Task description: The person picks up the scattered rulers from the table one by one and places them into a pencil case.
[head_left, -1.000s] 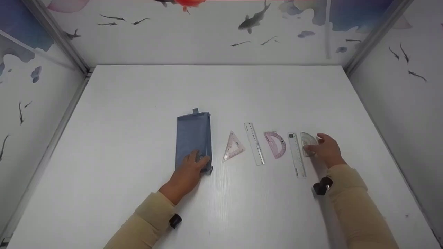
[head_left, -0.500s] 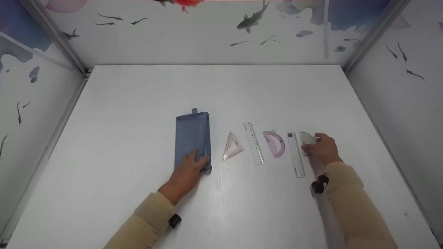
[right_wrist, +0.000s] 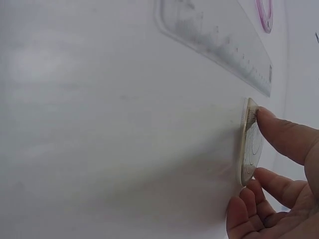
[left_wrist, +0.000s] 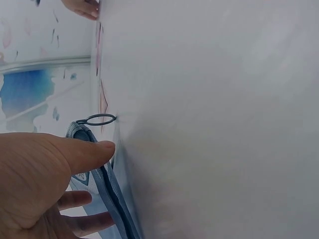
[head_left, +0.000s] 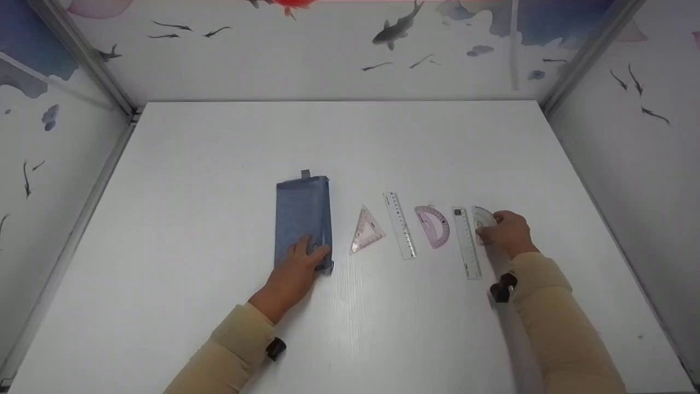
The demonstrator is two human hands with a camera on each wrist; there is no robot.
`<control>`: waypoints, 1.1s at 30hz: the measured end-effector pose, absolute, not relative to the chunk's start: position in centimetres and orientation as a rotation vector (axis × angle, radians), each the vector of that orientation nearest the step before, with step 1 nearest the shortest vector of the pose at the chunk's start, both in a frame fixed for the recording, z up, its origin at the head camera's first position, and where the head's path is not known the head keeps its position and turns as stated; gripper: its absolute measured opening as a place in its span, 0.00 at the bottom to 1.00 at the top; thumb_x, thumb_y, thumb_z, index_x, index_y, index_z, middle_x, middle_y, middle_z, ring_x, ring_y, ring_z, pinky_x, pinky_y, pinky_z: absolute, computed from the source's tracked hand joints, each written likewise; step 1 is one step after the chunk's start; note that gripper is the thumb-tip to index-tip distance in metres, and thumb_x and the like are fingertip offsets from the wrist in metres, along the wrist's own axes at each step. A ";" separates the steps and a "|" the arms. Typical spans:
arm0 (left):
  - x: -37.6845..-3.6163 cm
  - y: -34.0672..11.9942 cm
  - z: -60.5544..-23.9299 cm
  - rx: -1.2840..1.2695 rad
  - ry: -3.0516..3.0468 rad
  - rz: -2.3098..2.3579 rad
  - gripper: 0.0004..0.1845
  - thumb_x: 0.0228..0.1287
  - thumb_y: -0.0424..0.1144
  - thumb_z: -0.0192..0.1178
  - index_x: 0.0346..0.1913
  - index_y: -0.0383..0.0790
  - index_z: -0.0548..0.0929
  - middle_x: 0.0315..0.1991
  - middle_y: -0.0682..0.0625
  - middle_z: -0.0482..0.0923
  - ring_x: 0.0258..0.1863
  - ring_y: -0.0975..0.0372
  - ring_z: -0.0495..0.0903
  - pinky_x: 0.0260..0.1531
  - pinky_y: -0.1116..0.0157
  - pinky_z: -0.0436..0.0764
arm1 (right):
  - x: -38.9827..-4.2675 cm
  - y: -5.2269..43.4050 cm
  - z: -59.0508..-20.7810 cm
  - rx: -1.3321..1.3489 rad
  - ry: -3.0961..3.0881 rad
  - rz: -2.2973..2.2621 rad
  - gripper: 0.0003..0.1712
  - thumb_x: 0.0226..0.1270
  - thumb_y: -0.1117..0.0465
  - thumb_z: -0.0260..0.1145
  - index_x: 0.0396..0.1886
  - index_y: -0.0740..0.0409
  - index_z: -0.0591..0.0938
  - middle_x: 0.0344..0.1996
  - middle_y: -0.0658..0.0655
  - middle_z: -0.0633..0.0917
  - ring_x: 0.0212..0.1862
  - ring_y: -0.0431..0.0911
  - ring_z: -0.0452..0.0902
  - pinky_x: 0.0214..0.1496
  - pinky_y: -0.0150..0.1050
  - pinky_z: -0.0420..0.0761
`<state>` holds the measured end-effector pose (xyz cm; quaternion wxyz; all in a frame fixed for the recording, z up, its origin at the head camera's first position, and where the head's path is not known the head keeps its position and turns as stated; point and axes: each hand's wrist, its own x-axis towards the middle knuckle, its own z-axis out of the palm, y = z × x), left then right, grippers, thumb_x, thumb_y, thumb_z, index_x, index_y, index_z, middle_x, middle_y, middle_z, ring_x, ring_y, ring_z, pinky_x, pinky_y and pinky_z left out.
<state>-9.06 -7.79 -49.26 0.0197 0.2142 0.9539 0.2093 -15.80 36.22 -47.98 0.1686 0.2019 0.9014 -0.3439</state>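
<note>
My left hand (head_left: pixel 290 282) rests on the lower end of a blue zippered pencil case (head_left: pixel 299 208) lying flat. In the left wrist view its thumb lies straight along the zipper edge, beside a dark ring (left_wrist: pixel 101 119), and its fingers are spread. On the right, my right hand (head_left: pixel 509 232) pinches a clear protractor (head_left: pixel 482 214) between thumb and index finger. From the right wrist view, this protractor (right_wrist: pixel 251 147) sits close to the tabletop, thumb at one end and index finger at the other. The remaining fingers curl below it.
Between the hands lie, left to right, a pink set square (head_left: pixel 361 219), a clear ruler (head_left: pixel 400 224), a pink protractor (head_left: pixel 444 229) and a second clear ruler (head_left: pixel 466 246). Painted walls (head_left: pixel 328 76) border the white table (head_left: pixel 219 142) at the back and both sides.
My right fingers have closed in on the clear protractor, the index finger coming nearer the thumb. The left hand and pencil case have stayed put; the view has shifted slightly.
</note>
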 end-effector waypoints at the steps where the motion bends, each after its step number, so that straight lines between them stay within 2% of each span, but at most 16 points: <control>1: -9.0 -7.8 -49.3 0.666 2.959 0.655 0.24 0.66 0.24 0.56 0.61 0.48 0.70 0.63 0.31 0.62 0.58 0.36 0.69 0.33 0.50 0.82 | -15.8 36.2 -47.9 0.576 2.560 -0.983 0.41 0.67 0.55 0.64 0.70 0.73 0.58 0.66 0.75 0.63 0.66 0.67 0.61 0.66 0.59 0.64; 11: -9.1 -7.8 -49.3 0.656 2.961 0.662 0.25 0.64 0.22 0.56 0.61 0.48 0.71 0.63 0.30 0.62 0.57 0.36 0.69 0.32 0.50 0.82 | -16.0 36.3 -48.2 0.600 2.540 -1.016 0.44 0.66 0.55 0.65 0.71 0.72 0.55 0.67 0.76 0.62 0.66 0.67 0.61 0.66 0.58 0.65; 22: -9.1 -7.8 -49.5 0.650 2.965 0.657 0.25 0.64 0.23 0.56 0.61 0.47 0.70 0.63 0.31 0.62 0.57 0.36 0.69 0.31 0.51 0.82 | -16.2 36.5 -48.8 0.607 2.554 -1.100 0.43 0.65 0.60 0.65 0.72 0.71 0.55 0.68 0.75 0.60 0.67 0.66 0.60 0.67 0.56 0.64; 33: -9.1 -7.8 -49.8 0.713 3.024 0.620 0.25 0.62 0.24 0.59 0.59 0.47 0.69 0.61 0.30 0.63 0.55 0.35 0.71 0.26 0.53 0.82 | -15.7 36.4 -48.4 0.662 2.553 -1.218 0.41 0.64 0.66 0.64 0.72 0.68 0.56 0.66 0.73 0.64 0.65 0.63 0.63 0.66 0.55 0.66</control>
